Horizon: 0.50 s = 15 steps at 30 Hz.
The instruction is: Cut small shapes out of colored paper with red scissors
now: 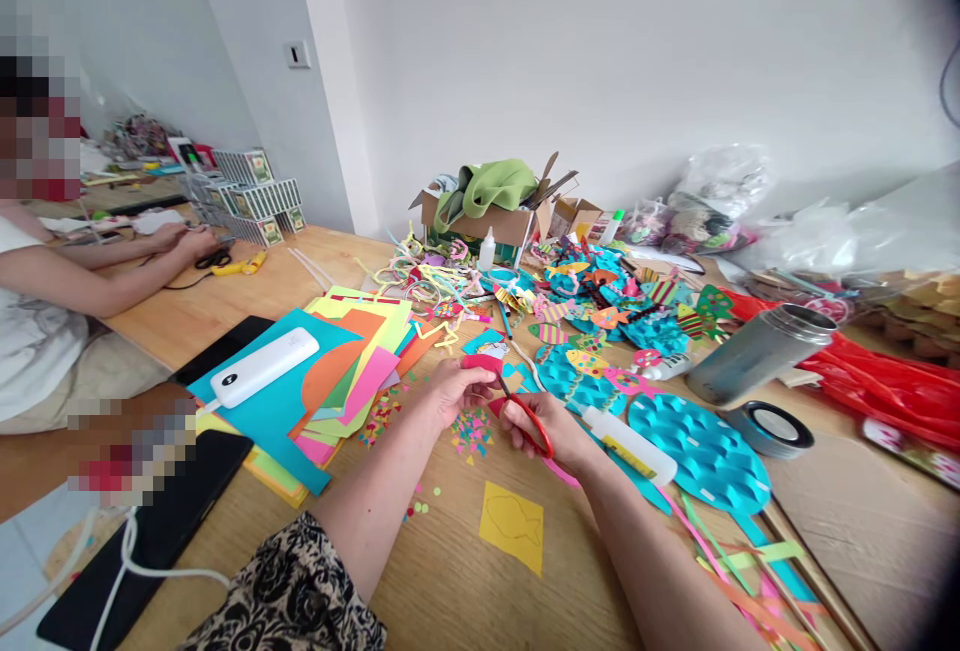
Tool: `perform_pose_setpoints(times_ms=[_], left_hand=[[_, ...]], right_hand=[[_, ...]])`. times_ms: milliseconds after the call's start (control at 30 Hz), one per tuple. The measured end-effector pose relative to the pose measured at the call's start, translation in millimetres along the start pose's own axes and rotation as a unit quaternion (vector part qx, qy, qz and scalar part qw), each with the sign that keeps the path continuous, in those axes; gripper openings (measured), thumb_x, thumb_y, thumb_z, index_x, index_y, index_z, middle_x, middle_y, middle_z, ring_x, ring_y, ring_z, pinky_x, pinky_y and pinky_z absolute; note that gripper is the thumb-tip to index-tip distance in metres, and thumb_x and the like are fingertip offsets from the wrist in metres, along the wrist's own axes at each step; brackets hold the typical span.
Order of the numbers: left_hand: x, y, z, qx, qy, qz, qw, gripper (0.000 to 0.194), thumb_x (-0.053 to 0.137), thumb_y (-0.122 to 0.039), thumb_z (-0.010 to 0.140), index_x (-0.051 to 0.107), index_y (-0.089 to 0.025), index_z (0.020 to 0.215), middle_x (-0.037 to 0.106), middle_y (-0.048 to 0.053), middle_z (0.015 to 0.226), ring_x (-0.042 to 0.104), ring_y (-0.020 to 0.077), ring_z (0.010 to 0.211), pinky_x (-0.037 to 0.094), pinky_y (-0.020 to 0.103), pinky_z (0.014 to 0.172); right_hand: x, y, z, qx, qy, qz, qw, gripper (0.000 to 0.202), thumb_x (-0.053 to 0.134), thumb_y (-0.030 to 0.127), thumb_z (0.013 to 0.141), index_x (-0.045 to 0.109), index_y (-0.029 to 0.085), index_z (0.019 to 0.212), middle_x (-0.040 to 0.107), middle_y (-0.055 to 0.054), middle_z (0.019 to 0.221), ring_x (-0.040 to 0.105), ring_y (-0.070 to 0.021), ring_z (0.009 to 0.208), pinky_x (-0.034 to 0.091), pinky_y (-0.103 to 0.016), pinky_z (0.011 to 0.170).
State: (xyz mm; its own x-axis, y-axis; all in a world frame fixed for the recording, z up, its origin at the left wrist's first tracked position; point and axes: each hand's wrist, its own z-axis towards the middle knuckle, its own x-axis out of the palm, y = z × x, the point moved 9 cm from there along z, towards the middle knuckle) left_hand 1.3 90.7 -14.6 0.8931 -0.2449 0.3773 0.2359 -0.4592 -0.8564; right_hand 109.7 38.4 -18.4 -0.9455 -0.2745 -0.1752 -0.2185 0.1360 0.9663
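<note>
Between the fingers of my left hand (pixel 450 391) is a small piece of pinkish-red paper (pixel 484 363). My right hand (pixel 541 431) is closed round the red-handled scissors (pixel 541 434), whose blades point up and left at that paper. Beneath both hands lies a pile of tiny coloured paper bits (pixel 471 434). Closer to me, flat on the wooden table, is a yellow paper square (pixel 511 528) with a fish outline drawn on it. A white glue bottle (pixel 634 445) rests beside my right forearm.
Coloured paper sheets (pixel 360 371) with a white power bank (pixel 264 367) are stacked left. Right are a blue scalloped paper shape (pixel 697 451), a metal flask (pixel 761 353) and a tape roll (pixel 771 428). Paper fish (pixel 585 361) and a cardboard box (pixel 480 221) stand behind. A co-worker (pixel 45 321) sits left.
</note>
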Motion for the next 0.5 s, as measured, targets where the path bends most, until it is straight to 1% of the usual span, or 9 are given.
perform_pose_setpoints(times_ms=[333,500], left_hand=[[-0.7,-1.7,0.9,0.018,-0.001,0.024,1.0,0.018,0.076,-0.019,0.056,0.07,-0.012,0.072,0.069,0.004,0.063,0.058,0.0096,0.052,0.043,0.021,0.053],[-0.4,-2.2,1.3,0.02,0.003,0.024,1.0,0.017,0.075,-0.019,0.056,0.07,-0.012,0.071,0.069,0.004,0.062,0.057,0.0094,0.05,0.043,0.021,0.052]], right_hand=[[1.0,-0.7,0.0,0.001,0.006,0.007,1.0,0.055,0.064,0.068,0.074,0.055,0.015,0.064,0.057,0.001,0.049,0.046,-0.0069,0.036,0.028,-0.018,0.037],[1.4,-0.3,-0.6,0.005,0.009,0.006,1.0,0.055,0.064,0.069,0.073,0.057,0.015,0.067,0.056,0.002,0.049,0.046,-0.0071,0.035,0.028,-0.018,0.036]])
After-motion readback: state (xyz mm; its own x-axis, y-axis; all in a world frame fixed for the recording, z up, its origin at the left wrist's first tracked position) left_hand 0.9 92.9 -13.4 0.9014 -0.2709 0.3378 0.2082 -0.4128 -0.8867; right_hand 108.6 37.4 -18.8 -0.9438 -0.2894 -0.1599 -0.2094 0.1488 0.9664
